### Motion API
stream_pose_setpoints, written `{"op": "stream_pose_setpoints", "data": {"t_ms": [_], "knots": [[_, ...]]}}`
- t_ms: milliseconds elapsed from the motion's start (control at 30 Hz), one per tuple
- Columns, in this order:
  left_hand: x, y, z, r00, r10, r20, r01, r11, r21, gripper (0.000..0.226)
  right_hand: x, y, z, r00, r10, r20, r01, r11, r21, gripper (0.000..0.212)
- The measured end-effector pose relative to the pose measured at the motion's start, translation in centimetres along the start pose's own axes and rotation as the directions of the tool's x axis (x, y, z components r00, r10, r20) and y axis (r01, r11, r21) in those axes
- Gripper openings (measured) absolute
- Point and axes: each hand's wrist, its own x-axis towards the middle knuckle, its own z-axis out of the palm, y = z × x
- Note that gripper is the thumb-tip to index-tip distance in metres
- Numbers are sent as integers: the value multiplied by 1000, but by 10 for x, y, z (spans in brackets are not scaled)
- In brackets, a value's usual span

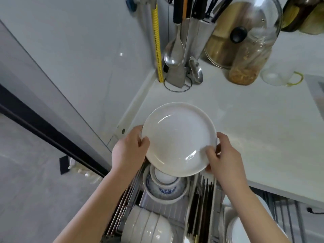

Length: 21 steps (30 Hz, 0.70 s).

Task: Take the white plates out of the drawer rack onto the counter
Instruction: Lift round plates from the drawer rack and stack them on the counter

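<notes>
I hold a round white plate (178, 139) face up with both hands, over the front edge of the white counter (245, 127) and the open drawer rack (133, 193). My left hand (129, 151) grips its left rim, thumb on top. My right hand (222, 156) grips the lower right rim. Below the plate, the rack holds blue-patterned bowls (166, 188) stacked together and a row of white bowls (149, 225) on edge. More white dishes (235, 228) sit in the rack at the lower right, partly hidden by my right forearm.
At the back of the counter stand a utensil holder with ladles and a spatula (177, 67), a glass pot lid (245, 32), a glass jar (249, 67) and a clear cup (277, 76). Chopsticks (201, 204) fill a rack compartment. A wall panel (78, 58) is left.
</notes>
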Motion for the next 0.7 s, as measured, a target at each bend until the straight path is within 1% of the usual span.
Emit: {"op": "stream_pose_setpoints", "data": {"t_ms": [167, 300, 400, 500, 700], "knots": [[66, -4, 1, 998, -41, 40, 42, 998, -43, 22, 54, -22, 18, 999, -12, 38, 15, 995, -97, 29], [102, -16, 11, 999, -1, 41, 2, 1000, -24, 23, 83, -29, 36, 998, 27, 59, -20, 993, -120, 22], [117, -22, 19, 999, 33, 20, -34, 999, 32, 22, 95, -31, 47, 998, 39, 54, -32, 991, -127, 19], [126, -25, 24, 999, 0, 33, -3, 998, 66, 23, 102, -32, 53, 997, 52, 50, -45, 989, -138, 19], [136, -30, 34, 996, -37, 83, 32, 997, 71, 22, 109, -30, 59, 997, 65, 44, -57, 985, -164, 19]]}}
